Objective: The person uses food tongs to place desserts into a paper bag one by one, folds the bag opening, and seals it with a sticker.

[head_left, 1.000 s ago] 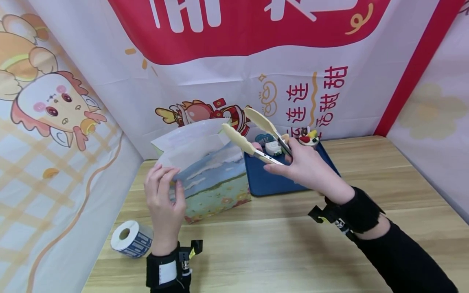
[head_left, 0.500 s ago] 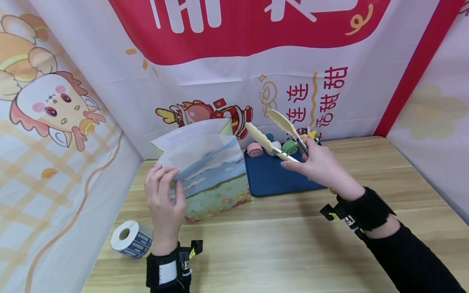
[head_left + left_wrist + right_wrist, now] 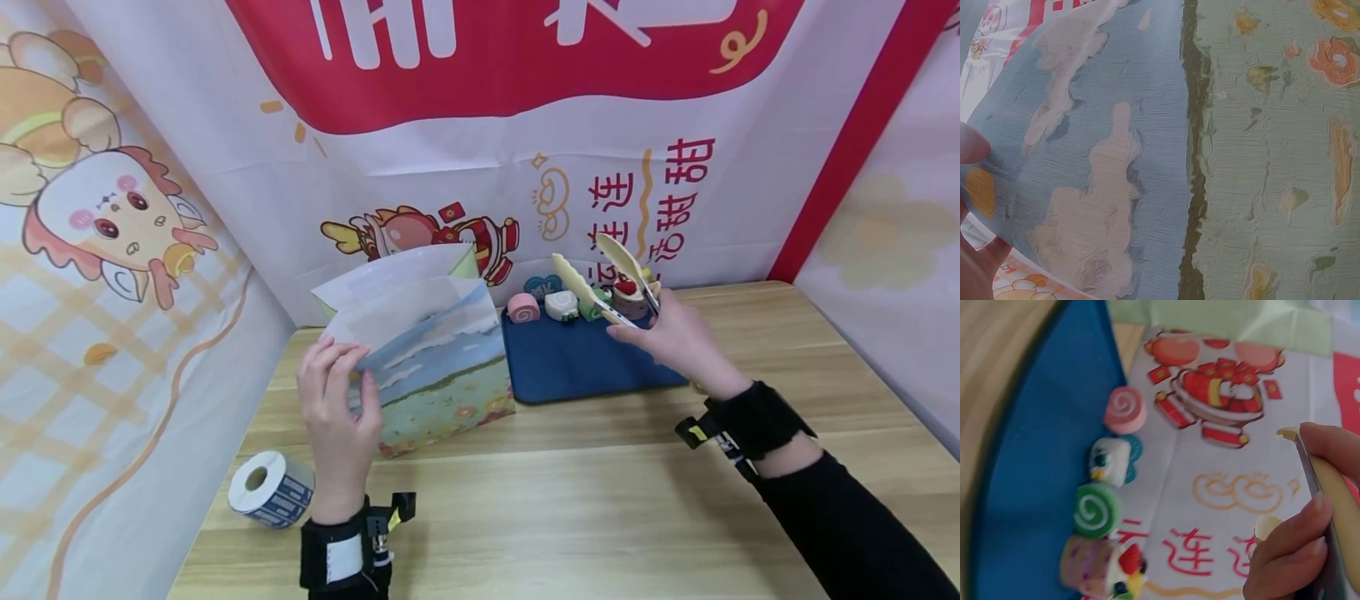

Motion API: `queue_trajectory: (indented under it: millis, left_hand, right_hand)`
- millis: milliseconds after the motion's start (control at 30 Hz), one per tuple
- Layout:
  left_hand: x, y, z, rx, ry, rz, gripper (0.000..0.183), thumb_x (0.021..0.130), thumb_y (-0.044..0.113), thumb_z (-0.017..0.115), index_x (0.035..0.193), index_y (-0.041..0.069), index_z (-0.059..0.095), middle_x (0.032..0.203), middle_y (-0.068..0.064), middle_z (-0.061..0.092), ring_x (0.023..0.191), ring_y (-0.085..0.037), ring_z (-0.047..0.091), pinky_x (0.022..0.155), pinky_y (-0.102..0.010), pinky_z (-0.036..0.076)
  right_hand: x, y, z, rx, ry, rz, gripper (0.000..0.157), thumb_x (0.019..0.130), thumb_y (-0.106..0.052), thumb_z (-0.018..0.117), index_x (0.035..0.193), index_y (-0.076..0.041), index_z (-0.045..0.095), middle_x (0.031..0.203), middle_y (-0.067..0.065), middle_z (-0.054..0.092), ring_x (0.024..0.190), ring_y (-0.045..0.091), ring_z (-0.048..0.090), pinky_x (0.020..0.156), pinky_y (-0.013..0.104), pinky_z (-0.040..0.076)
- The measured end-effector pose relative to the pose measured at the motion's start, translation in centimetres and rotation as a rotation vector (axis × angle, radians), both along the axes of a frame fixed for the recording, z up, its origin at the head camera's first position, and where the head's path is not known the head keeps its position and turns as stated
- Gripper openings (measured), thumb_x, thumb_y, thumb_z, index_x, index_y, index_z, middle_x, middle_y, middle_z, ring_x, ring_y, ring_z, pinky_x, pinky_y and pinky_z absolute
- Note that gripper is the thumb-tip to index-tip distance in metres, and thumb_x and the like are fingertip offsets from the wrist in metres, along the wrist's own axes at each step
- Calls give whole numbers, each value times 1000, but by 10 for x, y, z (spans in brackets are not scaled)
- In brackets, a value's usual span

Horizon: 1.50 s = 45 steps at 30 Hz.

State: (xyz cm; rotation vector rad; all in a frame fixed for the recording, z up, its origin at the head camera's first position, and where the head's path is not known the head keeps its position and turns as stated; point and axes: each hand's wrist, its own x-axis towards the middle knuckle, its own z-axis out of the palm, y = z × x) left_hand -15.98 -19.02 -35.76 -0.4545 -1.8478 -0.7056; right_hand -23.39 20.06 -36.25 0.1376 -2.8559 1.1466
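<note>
A pink roll (image 3: 523, 307), a white cake (image 3: 561, 305), a green roll (image 3: 1097, 510) and a cake with a red berry (image 3: 1087, 564) sit in a row, left to right, along the far side of the blue tray (image 3: 581, 357). The right hand (image 3: 681, 346) is nearer; the row lies far and left of it. Its fingers hold tongs (image 3: 573, 277) that point far and left too, arms apart, gripping nothing; the tips seem to be above the row. The left hand (image 3: 336, 400) pinches the paper bag (image 3: 442, 350), just left of the tray.

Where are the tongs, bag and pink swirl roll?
Tongs (image 3: 577, 282): head view, cream gripping end of one arm.
Bag (image 3: 438, 354): head view, printed front panel.
Pink swirl roll (image 3: 1125, 408): right wrist view, swirled face.
</note>
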Motion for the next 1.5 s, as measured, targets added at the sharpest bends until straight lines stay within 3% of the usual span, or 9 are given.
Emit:
queue_trajectory:
  millis: [200,567,767,933,1233,1500]
  left_hand:
    - [1,0,-1,-10,-14,5,24,77,-7,56,99,-7,64,103,-26,59,116,-41,45,103,-56,35]
    - [-1,1,0,-2,-3,5,23,77,-6,57,99,-8,64,103,-27,59,116,-42,45,103,-56,35]
    - [-1,0,0,-9,-3,7,23,77,-6,57,99,-8,64,103,-27,59,116,-42,45,102,-56,35]
    - [-1,0,-1,-9,0,6,23,77,-5,57,99,-8,64,103,-27,59,116,-42,45,102,-56,36]
    - [-1,-1,-2,-10,2,14,23,78,-3,57,99,-7,65,104,-26,60,116,-41,45,102,-56,36]
    - [0,-1,-1,-7,-4,14,23,78,-4,56,100,-7,65,104,-26,59,117,-41,44,102,-56,35]
  right_hand:
    - [-7,12,-14,8,-3,-26,86,75,-58,67,131,2,41,97,24,62,50,22,60,43,32,50]
    - [-19,28,-29,32,-40,-96,100,71,-68,63,128,8,36,85,22,60,50,21,61,42,30,44]
    - [-28,36,-40,18,-27,-102,85,75,-62,64,126,3,42,79,18,58,50,21,61,43,31,45]
    - [-33,42,-52,31,-42,-127,80,75,-63,64,115,3,45,73,15,58,46,19,59,42,30,42]
    - [-41,50,-67,48,-81,-163,85,71,-67,64,109,6,44,54,7,61,45,20,59,41,29,38]
    - [-48,54,-76,31,-152,-182,102,68,-74,60,122,11,39,56,6,60,54,28,61,40,29,35]
